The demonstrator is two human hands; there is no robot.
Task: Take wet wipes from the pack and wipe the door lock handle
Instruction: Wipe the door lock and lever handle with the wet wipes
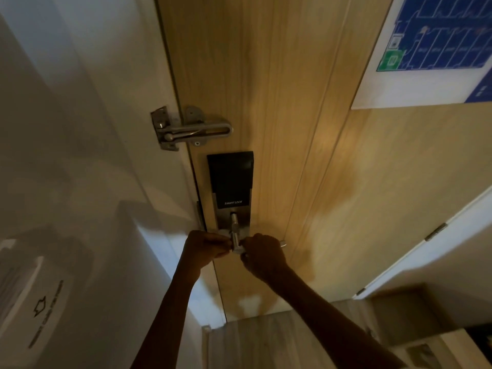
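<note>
The lever handle (235, 233) sits directly below the black smart lock panel (230, 179) on the wooden door (279, 102); its stem points out toward you, its grip running sideways under your right hand (262, 255), which is clenched around it. Your left hand (206, 247), curled, pinches something pale at the stem; I cannot tell what. Both forearms reach up from below the panel.

A metal swing guard (190, 128) bridges the white door frame (117, 107) and the wooden door (287, 102). A blue floor plan (439, 35) hangs on the door at upper right. A hinge (435, 231) shows on white trim at right.
</note>
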